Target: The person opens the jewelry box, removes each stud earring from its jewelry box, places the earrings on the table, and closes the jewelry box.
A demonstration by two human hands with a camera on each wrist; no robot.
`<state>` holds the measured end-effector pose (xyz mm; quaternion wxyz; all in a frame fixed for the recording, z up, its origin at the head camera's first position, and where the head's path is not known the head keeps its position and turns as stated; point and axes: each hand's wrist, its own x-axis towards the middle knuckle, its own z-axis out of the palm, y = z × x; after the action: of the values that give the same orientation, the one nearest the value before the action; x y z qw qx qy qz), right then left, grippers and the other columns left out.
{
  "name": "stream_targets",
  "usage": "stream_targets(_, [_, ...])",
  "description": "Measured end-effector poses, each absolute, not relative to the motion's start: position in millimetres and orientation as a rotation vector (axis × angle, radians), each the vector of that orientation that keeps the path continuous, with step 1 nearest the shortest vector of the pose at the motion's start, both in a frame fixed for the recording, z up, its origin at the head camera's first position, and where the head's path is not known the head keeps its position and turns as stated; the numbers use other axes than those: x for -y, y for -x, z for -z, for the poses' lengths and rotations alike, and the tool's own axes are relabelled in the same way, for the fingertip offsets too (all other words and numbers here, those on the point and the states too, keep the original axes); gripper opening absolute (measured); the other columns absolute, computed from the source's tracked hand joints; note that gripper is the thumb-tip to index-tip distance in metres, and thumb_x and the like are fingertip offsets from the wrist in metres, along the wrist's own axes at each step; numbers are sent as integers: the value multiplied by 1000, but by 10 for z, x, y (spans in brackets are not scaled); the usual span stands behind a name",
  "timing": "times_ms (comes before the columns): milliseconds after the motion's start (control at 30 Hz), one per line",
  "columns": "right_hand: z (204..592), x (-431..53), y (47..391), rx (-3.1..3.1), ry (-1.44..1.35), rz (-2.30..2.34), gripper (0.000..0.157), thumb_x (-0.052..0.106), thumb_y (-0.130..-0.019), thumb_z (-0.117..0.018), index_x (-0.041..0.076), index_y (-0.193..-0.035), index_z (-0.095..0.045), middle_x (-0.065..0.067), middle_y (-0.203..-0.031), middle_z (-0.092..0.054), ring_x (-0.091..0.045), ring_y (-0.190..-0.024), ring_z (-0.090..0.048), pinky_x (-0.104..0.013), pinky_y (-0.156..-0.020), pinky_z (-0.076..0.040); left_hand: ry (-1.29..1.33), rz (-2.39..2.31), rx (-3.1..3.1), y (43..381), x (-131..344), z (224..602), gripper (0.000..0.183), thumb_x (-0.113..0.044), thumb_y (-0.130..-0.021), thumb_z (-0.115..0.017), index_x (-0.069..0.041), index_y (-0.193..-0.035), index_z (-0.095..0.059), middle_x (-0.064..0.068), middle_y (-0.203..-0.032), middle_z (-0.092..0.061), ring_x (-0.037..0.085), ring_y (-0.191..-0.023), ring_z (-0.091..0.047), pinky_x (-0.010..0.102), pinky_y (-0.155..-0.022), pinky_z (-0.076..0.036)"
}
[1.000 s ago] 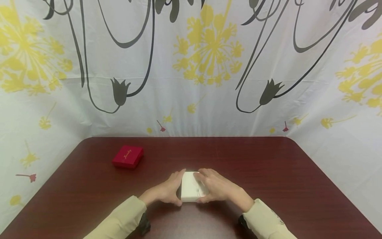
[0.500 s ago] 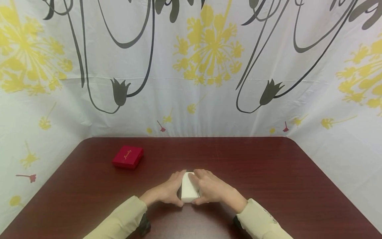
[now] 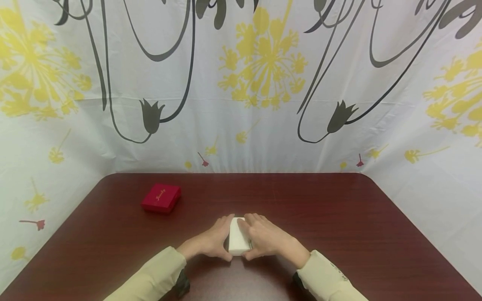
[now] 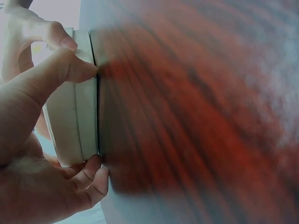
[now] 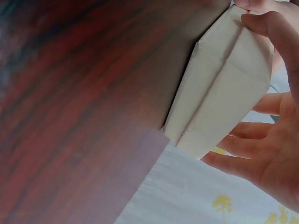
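A white cardboard box (image 3: 238, 237) lies near the front middle of the table, between both hands. Its side wall (image 4: 65, 116) carries a lengthwise seam, as on a lidded box. My left hand (image 3: 215, 237) grips the left end, thumb at the near side and fingers at the far side. From the right, my right hand (image 3: 266, 237) holds the same box, with its thumb on the near side and its fingers reaching over the top and far edge. The right wrist view shows the right thumb (image 5: 268, 25) against the box's seamed side. Much of the box's right part is hidden under the right hand.
A red box (image 3: 162, 197) with gold lettering sits at the back left of the dark reddish-brown table (image 3: 320, 209). Behind the table's far edge hangs a white curtain (image 3: 233, 138) printed with yellow and grey flowers.
My right hand has shifted left over the white box and now covers more of its top, including its printed marks. The left hand and the red box look unmoved.
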<state>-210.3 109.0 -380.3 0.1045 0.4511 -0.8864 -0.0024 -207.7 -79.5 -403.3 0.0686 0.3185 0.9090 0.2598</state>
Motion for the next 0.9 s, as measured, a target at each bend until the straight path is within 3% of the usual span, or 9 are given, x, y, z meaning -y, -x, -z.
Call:
stream_targets(500, [3797, -1080, 2128, 2627, -1338, -14, 74, 47, -58, -71, 3, -113, -50, -4, -92, -50, -13, -77, -47, -26, -65, -44, -932, -789, -2745, 2075, 782, 4040, 103, -12, -51, -76, 14, -131, -18, 26, -124, -36, 35, -116, -35, 46, -97, -32])
stream_targets(900, [3764, -1109, 2143, 2703, -1347, -85, 77, 46, -63, -70, 1, -121, -47, -7, -104, -51, -15, -85, -47, -26, -71, -43, -894, -827, -2733, 2072, 783, 4034, 102, -10, -50, -75, 14, -131, -17, 26, -122, -37, 36, -116, -35, 47, -96, -32])
